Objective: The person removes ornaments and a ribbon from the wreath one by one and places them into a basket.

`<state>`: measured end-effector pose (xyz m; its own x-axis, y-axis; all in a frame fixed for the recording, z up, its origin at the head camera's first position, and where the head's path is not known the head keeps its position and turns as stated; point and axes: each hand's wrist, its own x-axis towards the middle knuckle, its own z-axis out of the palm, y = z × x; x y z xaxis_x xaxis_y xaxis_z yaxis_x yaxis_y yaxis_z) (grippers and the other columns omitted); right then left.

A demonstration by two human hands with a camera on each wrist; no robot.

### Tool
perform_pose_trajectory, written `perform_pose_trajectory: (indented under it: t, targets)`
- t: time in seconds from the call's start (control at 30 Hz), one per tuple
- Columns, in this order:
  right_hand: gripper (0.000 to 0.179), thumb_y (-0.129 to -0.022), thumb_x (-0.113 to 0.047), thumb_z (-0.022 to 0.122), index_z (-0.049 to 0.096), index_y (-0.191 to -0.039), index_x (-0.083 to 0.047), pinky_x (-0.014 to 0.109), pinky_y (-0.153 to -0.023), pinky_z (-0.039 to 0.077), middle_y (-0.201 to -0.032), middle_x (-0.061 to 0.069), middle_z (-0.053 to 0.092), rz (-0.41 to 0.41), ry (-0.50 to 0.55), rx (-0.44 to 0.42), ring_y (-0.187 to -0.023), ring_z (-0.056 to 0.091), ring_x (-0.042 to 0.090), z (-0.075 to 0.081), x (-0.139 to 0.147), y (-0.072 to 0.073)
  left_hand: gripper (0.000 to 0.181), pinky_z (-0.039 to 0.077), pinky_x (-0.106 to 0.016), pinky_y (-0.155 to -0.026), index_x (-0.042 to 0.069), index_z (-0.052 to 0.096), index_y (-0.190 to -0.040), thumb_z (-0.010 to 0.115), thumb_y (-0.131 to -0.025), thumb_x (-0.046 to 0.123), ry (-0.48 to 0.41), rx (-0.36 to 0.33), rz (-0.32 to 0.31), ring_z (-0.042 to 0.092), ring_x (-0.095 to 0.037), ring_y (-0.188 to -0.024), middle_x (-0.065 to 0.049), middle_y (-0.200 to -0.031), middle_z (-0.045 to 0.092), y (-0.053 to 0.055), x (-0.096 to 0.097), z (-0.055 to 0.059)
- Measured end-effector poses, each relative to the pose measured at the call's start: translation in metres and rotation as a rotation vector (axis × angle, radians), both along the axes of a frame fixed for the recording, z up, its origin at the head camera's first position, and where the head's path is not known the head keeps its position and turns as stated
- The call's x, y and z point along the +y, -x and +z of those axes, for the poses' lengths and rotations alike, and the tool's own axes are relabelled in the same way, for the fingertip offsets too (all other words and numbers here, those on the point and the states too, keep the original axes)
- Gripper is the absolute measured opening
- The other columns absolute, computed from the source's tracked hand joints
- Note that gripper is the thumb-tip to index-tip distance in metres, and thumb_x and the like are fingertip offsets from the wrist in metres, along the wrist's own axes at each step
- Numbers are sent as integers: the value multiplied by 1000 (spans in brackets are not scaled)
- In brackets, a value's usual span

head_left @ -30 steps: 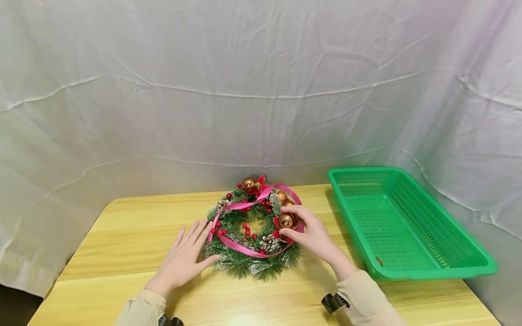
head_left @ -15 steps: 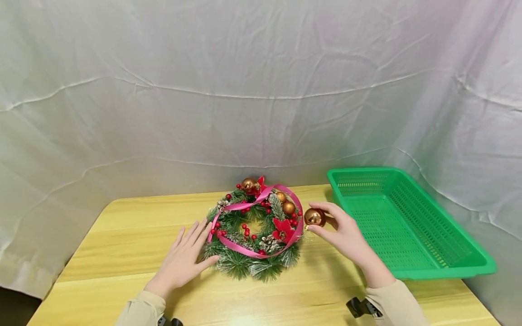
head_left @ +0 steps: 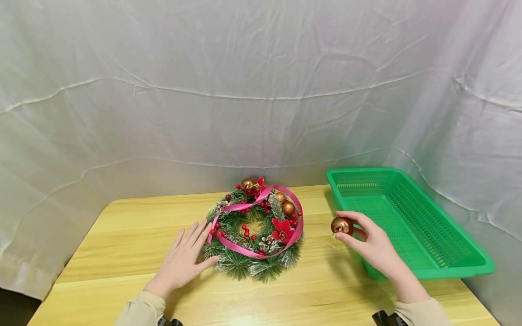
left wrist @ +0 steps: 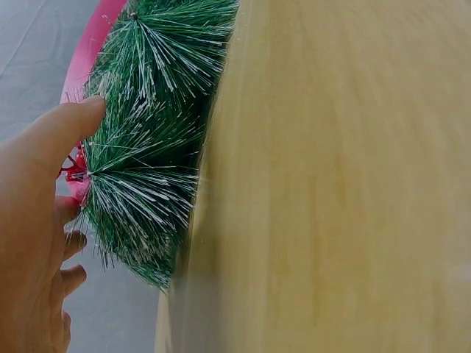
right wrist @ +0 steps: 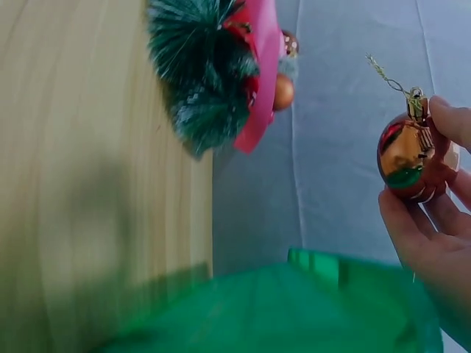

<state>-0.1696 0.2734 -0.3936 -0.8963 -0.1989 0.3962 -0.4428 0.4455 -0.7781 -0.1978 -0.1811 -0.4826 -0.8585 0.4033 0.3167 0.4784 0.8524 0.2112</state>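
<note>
A green wreath with red berries, red flowers and pinecones lies on the table, a pink ribbon looped over it. Against the wreath's left side rests my left hand, fingers straight and spread; in the left wrist view its thumb touches the needles. Between thumb and fingers, my right hand pinches a shiny copper Christmas ball, raised over the table at the basket's left side. A gold cord hangs from the ball's cap in the right wrist view.
A green plastic basket with perforated walls stands at the right of the wooden table. Another copper ball and a smaller gold ball sit on the wreath. Grey cloth hangs behind the table.
My right hand has taken the copper ball off the wreath's right side and carried it right toward the basket, uncovering a red flower. The left hand has stayed in place.
</note>
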Motion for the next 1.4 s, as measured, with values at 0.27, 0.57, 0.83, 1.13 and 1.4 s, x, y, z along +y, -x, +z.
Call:
perform_pose_trajectory:
  t: [0.27, 0.57, 0.83, 1.13, 1.4]
  targets:
    - [51, -86, -12, 72, 54, -133, -11, 16, -83, 50, -127, 13, 53, -71, -71, -33, -104, 58, 1, -3, 27, -9, 90, 2, -50, -115, 17, 17, -154, 47, -87, 69, 13, -38, 20, 8, -24, -145, -2, -160, 10, 0, 0, 1]
    - [49, -88, -16, 71, 53, -134, -11, 9, -83, 46, -124, 8, 55, -183, -189, -18, -102, 53, -7, -4, 60, -15, 89, 0, -49, -116, 16, 18, -154, 47, -88, 68, 16, -43, 16, 8, -24, -145, 1, -160, 7, 0, 1, 2]
    - [48, -90, -18, 69, 53, -134, -8, 8, -80, 47, -121, 1, 55, -205, -213, -43, -100, 52, -9, -6, 82, -16, 88, 0, -49, -115, 13, 21, -153, 49, -88, 66, -6, -17, 4, 12, -27, -144, -4, -159, 12, -1, 1, 2]
    - [46, -91, -21, 67, 53, -132, -6, 9, -76, 49, -120, 2, 55, -193, -259, -96, -99, 51, -14, -8, 100, -15, 89, 1, -50, -115, 14, 20, -153, 48, -88, 66, 3, -27, 1, 11, -27, -144, -7, -159, 14, 0, 1, 2]
    - [49, -91, -28, 66, 51, -134, -7, 20, -71, 53, -121, 15, 57, -178, -310, -197, -98, 47, -16, -5, 112, -10, 89, 1, -49, -115, 14, 21, -153, 49, -87, 67, 3, -16, 9, 11, -26, -144, -2, -159, 11, -1, 1, 0]
